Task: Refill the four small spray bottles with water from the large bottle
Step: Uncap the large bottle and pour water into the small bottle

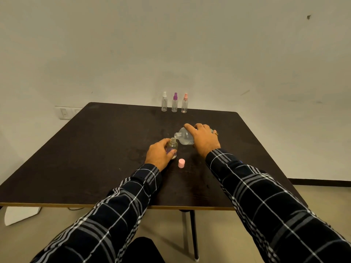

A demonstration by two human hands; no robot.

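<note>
Spray bottles, four small ones, are all on the dark table (95, 149), and one of them is being worked on near the middle. Far to the left, a switch plate (64, 112) sits on the wall behind the table edge. The person's left hand (159, 154) is wrapped round the open small bottle (173, 146), fingers and thumb curled about its body; it stands upright on the tabletop with its neck bare. Along the far edge stand the other three, upright and in a row: the white-topped bottle (164, 102), the purple-topped bottle (174, 103) and the pink-topped bottle (184, 104). Nearer the person, just right of the held bottle, a pink cap (181, 163) stands alone on the table. The large bottle (185, 138) is tipped over leftwards, its mouth right by the small bottle's neck; whether water is running I cannot make out. The right hand (204, 140) grasps it from above, a ring (216, 133) on one finger.
</note>
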